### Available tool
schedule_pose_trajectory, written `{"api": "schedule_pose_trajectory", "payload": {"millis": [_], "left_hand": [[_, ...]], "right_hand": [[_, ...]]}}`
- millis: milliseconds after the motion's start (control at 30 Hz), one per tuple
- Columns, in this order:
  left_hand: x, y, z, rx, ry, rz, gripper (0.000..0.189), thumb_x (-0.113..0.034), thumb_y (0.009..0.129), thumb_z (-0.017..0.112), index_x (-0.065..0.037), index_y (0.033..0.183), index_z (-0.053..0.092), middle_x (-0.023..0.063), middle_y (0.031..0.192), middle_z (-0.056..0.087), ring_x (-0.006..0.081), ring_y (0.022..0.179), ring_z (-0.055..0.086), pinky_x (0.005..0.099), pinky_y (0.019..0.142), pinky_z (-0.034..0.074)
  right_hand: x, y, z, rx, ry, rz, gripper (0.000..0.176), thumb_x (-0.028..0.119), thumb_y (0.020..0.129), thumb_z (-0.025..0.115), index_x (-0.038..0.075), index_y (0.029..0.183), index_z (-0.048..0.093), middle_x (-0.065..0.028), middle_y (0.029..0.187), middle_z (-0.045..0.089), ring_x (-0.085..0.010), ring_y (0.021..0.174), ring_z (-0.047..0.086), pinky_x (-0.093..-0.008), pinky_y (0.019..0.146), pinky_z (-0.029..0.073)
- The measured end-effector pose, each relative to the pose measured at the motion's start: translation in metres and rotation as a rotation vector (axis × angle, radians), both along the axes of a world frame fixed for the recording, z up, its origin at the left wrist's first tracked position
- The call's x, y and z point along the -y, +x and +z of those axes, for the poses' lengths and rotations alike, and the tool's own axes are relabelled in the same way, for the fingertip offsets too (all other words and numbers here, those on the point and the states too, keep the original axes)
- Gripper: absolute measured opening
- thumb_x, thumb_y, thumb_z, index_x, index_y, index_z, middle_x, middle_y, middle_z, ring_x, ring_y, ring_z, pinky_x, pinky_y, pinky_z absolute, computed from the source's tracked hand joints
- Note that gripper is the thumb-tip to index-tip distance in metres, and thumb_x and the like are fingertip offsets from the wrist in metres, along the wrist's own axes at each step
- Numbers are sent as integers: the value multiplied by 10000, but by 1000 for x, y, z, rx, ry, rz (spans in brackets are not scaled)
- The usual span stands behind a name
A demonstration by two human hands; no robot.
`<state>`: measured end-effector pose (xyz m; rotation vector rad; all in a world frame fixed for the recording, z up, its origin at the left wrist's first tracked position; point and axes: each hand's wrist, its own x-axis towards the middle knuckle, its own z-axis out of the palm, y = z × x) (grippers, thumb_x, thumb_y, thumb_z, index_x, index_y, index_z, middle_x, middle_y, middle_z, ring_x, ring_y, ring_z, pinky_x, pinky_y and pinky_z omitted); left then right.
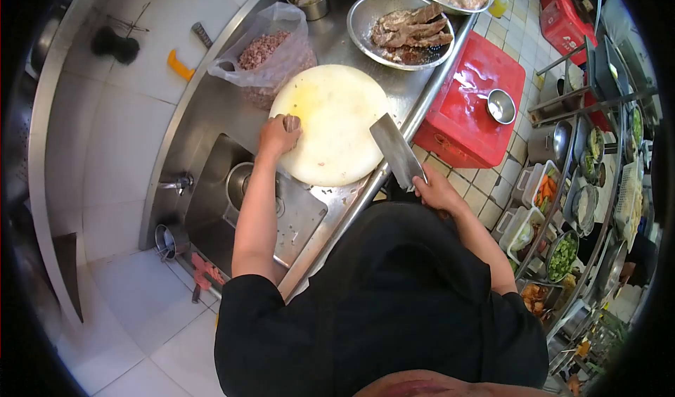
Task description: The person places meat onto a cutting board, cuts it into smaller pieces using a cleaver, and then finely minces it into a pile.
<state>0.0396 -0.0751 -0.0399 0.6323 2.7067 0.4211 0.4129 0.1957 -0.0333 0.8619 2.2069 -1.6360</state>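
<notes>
A Chinese cleaver (398, 151) is gripped by its handle in my right hand (437, 188), at the near right side of the round white chopping board (337, 126). Its broad blade slants up over the board's right edge. My left hand (278, 138) is at the board's left edge, fingers curled around a small brownish piece of meat (291, 123). Just beyond that hand stands a clear plastic bag (281, 63) holding chopped pinkish meat (264, 50). A yellowish patch marks the board's upper left.
Behind the board is a metal bowl (358, 24) with long strips of dark meat (411, 28). A sink (218, 172) with a tap (176, 183) lies to the left. To the right is a red cooler box (457, 109) carrying a small bowl (501, 106), then shelves of vegetables.
</notes>
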Motion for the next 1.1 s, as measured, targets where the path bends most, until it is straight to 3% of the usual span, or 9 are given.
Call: {"api": "schedule_pose_trajectory", "payload": {"millis": [100, 200, 433, 633, 733, 833, 900, 1000, 1100], "left_hand": [[6, 26, -19, -25, 95, -2, 721, -369, 828, 866, 0, 1401, 629, 240, 1308, 707, 393, 1205, 688, 461, 1028, 543], [-10, 50, -23, -99, 386, -56, 572, -185, 838, 866, -19, 1350, 674, 201, 1250, 728, 358, 1173, 700, 429, 1016, 551], [-38, 87, -17, -193, 500, -329, 373, -99, 850, 830, -39, 1209, 747, 171, 1178, 735, 351, 1117, 700, 415, 953, 571], [-31, 117, -24, -206, 495, -197, 376, -98, 891, 819, -35, 1253, 740, 155, 1145, 745, 280, 1093, 727, 359, 993, 595], [-28, 115, -49, 170, 457, -102, 409, -98, 895, 817, -19, 1286, 728, 161, 1171, 759, 272, 1014, 746, 356, 976, 599], [-35, 123, -45, 144, 517, -87, 412, -101, 909, 809, -5, 1301, 725, 170, 1210, 763, 254, 1009, 752, 360, 974, 598], [-48, 130, -25, 50, 363, -16, 387, -91, 915, 798, 0, 1285, 735, 161, 1216, 768, 241, 1045, 755, 363, 982, 597], [-58, 130, -11, 81, 290, -71, 406, -103, 918, 804, -9, 1307, 733, 159, 1242, 759, 229, 1056, 749, 359, 975, 596], [-47, 112, -52, 177, 543, -259, 412, -106, 908, 816, -26, 1306, 746, 171, 1251, 748, 243, 1034, 742, 364, 952, 596]], "right_hand": [[-1, -4, -8, 17, -28, 15, 339, 250, 1072, 575, 5, 1305, 546, -93, 791, 676, -190, 606, 651, -380, 611, 542], [-4, -11, -11, 43, -71, 5, 370, 241, 1073, 566, -1, 1345, 501, -100, 800, 671, -188, 591, 643, -376, 567, 534], [-3, -11, -6, 25, -78, -3, 356, 238, 1071, 568, -11, 1319, 509, -99, 792, 662, -185, 590, 641, -377, 566, 536], [-2, 2, -24, 8, -79, -47, 315, 236, 1063, 574, -10, 1257, 543, -96, 795, 661, -191, 581, 637, -386, 585, 543], [-2, 8, -32, 25, -81, -70, 306, 248, 1058, 580, -16, 1212, 556, -103, 810, 668, -196, 598, 649, -402, 608, 547], [-1, 12, -43, 40, -27, -44, 336, 274, 1048, 599, -28, 1196, 592, -179, 897, 718, -299, 759, 728, -446, 742, 570], [2, 12, -53, -102, 281, -48, 389, 314, 1034, 619, -26, 1222, 642, -256, 1041, 747, -399, 1005, 737, -476, 905, 552], [4, -2, -43, -116, 121, -146, 431, 335, 1026, 629, -13, 1278, 664, -293, 1177, 735, -448, 1155, 692, -485, 998, 522], [3, -31, -41, -191, 138, -179, 450, 348, 1025, 633, -9, 1297, 664, -278, 1194, 739, -432, 1138, 708, -480, 990, 531]]}}
